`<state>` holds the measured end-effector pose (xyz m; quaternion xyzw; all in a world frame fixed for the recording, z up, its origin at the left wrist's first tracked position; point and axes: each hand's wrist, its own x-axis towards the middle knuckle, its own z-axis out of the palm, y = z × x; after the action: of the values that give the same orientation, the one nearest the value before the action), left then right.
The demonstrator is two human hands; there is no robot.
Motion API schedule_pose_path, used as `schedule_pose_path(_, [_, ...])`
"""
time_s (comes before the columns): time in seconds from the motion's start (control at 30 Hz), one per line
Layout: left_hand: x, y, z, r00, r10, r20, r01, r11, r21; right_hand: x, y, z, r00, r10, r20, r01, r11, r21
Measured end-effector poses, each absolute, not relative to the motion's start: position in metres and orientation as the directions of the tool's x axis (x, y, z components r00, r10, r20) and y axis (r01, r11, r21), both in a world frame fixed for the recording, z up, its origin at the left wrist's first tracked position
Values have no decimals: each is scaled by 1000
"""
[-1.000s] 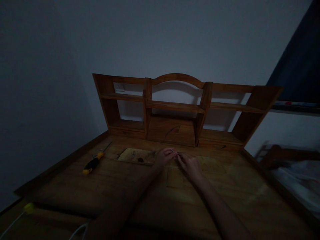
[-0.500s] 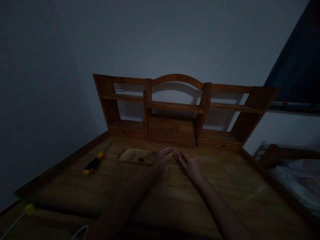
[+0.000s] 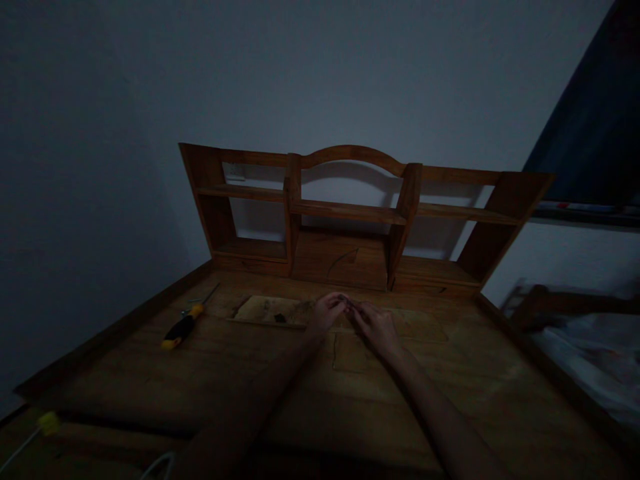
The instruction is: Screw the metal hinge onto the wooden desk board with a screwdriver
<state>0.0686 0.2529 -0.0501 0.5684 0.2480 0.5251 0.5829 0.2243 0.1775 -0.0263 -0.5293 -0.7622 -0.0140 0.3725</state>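
Note:
Close together over the middle of the wooden desk [image 3: 225, 373], my two hands meet at the fingertips. My left hand [image 3: 327, 313] is closed in a pinch, and my right hand [image 3: 373, 323] pinches from the other side. Between the fingertips is a small, thin metallic piece [image 3: 345, 301]; dim light and the fingers hide most of it, so its kind cannot be told. To the left lies a screwdriver [image 3: 183, 327] with a black and yellow handle, its shaft pointing away from me. Small metal bits [image 3: 186, 311] rest beside it.
A wooden shelf unit [image 3: 345, 212] stands at the back of the desk against the wall. Worn, pale patches [image 3: 260, 310] mark the desktop. A yellow-ended white cable [image 3: 49, 423] is at the lower left. Beyond the right edge lies whitish fabric or plastic [image 3: 585, 353].
My fingers have closed further around the thin piece, so less of it shows. The view has shifted slightly; the screwdriver stays where it lay.

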Motion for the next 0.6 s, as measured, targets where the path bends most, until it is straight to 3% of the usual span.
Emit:
schedule_pose_path(0.37, [68,245,-44,261,867,425,-270,-357,894,220,173,-20,-113,794,597,690,495,-527])
schedule_pose_path(0.6, [69,248,-43,269,894,358,-328,-265,907,219,181,-27,76,843,533,495,432,-754])
